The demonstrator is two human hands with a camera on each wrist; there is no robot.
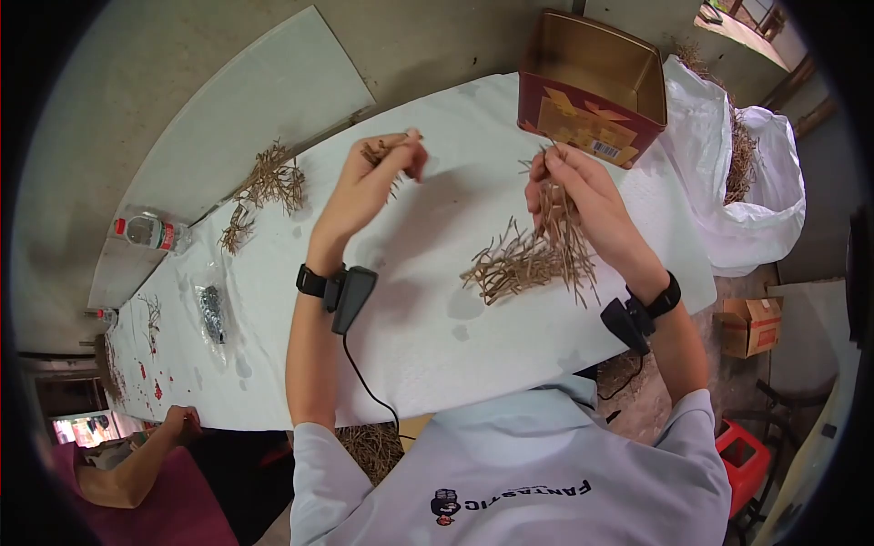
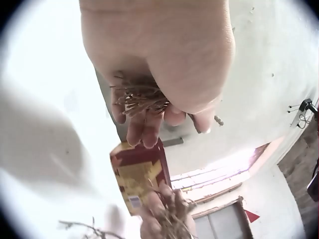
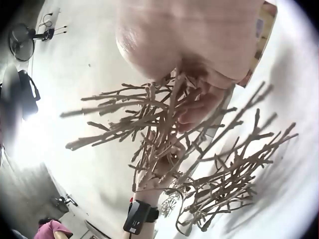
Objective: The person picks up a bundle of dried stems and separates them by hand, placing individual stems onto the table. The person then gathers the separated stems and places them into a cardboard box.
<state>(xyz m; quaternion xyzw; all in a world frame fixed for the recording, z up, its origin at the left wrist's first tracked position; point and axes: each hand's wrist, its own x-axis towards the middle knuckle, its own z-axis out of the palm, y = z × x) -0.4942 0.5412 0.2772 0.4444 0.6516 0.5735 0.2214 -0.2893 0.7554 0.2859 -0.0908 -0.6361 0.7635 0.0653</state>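
Observation:
My left hand (image 1: 369, 177) is raised over the white-covered table, its fingers curled round a small bundle of short brown twigs (image 2: 139, 97) in the palm. A little to the right, my right hand (image 1: 587, 187) pinches a larger bunch of dry, branching twigs (image 3: 159, 114), whose forked ends spread out below the fingers. Under that hand a loose heap of similar twigs (image 1: 510, 268) lies on the table (image 1: 401, 364), partly overlapped by the hanging ends. Both hands are apart from each other.
An open red and gold tin box (image 1: 592, 100) stands behind my right hand. Right of it is a white sack (image 1: 774, 218) of twigs. Leftward lie another twig bunch (image 1: 273, 182), a plastic bottle (image 1: 150, 232) and a clear packet (image 1: 211, 314). Another person (image 1: 137, 482) sits at the far left.

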